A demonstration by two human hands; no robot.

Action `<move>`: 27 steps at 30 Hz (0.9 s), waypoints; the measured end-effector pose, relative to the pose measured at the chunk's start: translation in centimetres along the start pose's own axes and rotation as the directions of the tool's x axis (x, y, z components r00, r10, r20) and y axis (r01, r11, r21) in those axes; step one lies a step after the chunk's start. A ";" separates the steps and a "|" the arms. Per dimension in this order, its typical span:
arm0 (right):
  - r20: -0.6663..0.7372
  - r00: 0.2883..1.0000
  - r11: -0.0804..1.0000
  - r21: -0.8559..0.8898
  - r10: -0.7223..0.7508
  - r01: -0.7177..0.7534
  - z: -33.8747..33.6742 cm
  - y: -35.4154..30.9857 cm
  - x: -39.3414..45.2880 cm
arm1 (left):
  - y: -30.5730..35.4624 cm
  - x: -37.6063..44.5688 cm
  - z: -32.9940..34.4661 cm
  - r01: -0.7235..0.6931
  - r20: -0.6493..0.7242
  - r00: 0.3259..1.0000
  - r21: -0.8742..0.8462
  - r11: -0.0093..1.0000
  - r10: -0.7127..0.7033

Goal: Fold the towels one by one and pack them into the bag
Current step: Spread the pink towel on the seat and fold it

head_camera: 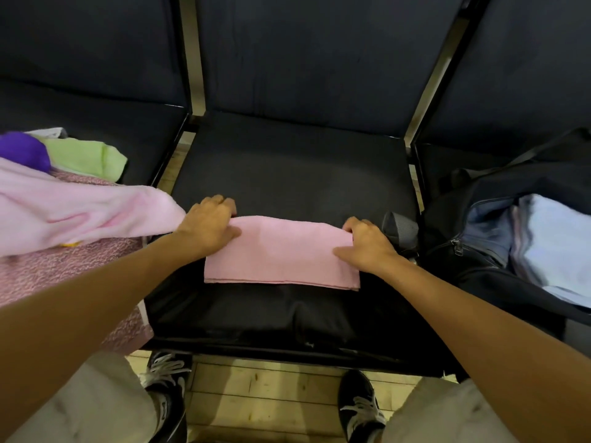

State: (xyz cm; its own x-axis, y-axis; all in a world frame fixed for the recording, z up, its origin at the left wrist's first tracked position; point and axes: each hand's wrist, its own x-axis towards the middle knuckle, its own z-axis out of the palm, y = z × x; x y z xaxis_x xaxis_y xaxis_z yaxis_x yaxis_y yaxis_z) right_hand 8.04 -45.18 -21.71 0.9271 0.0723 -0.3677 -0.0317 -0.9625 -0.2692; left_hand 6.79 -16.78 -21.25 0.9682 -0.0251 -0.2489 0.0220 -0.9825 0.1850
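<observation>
**A:** From the head view, what have you got in front of you?

**B:** A small pink terry towel (pixel 281 252), already folded into a flat rectangle, lies at the middle of the black padded seat (pixel 287 174) that serves as my surface. My left hand (pixel 209 223) grasps its corner at about ten o'clock, fingers curled over the far edge and thumb on top. My right hand (pixel 364 243) grasps the corner at two o'clock the same way.

**A:** How far along is the job?

**B:** Partway, I'd say. At three o'clock the black zip-top duffel bag (pixel 473 199) stands open on the next seat, with a pale blue folded towel (pixel 553 247) already inside and what looks like another grey-blue layer beside it. At nine o'clock a loose pile waits: a light pink fluffy towel (pixel 80 206) on top of a speckled rose towel (pixel 64 270), with a lime green cloth (pixel 86 158) and a purple cloth (pixel 22 150) behind them. So this pink one probably needs one more fold or a lift into the bag, and at least four pieces remain.

**A:** And the room?

**B:** A row of dark upholstered chairs with metal frames, their backrests at twelve o'clock. Below, at six o'clock, a pale wooden plank floor (pixel 256 394) and my black lace-up sneakers (pixel 166 388).
</observation>
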 end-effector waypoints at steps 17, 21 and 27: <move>0.043 0.985 0.950 0.263 0.165 -0.171 0.4 -0.3 0.0 | -1.3 -1.2 -1.6 0.040 0.201 0.978 -0.409 0.912 0.047; 0.038 0.990 0.943 0.303 0.135 -0.140 0.4 -0.7 -1.1 | -1.5 -2.2 -1.7 0.078 0.249 0.968 -0.420 0.904 0.032; 0.074 0.993 0.909 0.401 0.096 -0.118 0.3 -0.7 -2.9 | -1.0 -3.7 -1.9 0.220 0.325 0.944 -0.470 0.855 -0.064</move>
State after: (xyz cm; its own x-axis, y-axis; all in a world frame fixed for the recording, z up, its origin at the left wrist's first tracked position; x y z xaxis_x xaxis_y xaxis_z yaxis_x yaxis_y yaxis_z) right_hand 5.30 -44.66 -20.69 0.8894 -0.0007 -0.4570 -0.2875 -0.7782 -0.5583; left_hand 3.66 -15.32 -18.67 0.8313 -0.0205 -0.5554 0.3491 -0.7583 0.5506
